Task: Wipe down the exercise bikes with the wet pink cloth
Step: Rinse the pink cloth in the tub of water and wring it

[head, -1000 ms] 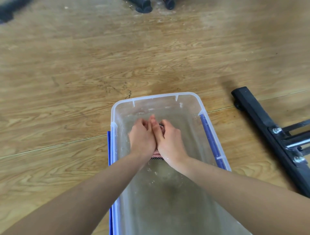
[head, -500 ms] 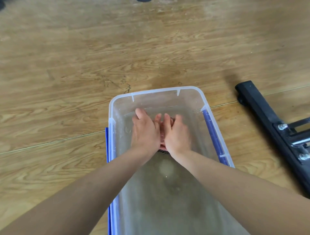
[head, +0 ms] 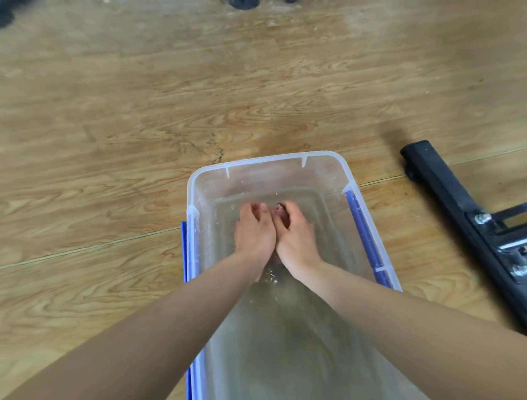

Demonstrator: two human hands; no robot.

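Observation:
Both my hands are down in a clear plastic tub (head: pixel 268 161) that holds water and stands on the wooden floor. My left hand (head: pixel 253 229) and my right hand (head: pixel 295 235) press side by side around the pink cloth (head: pixel 279 210). Only a small pink bit of the cloth shows between my fingers; the rest is hidden under my hands. A black foot bar of an exercise bike (head: pixel 445 190) lies on the floor to the right of the tub.
The tub has blue side clips (head: pixel 362 228) on its long walls. Dark bike feet (head: pixel 242 2) show at the top edge of the view, and a dark object (head: pixel 5 14) at the top left. Wooden floor surrounds the tub.
My hands have closed together again around the cloth after spreading flat half a second ago. The view has shifted slightly; the tub stays in place.

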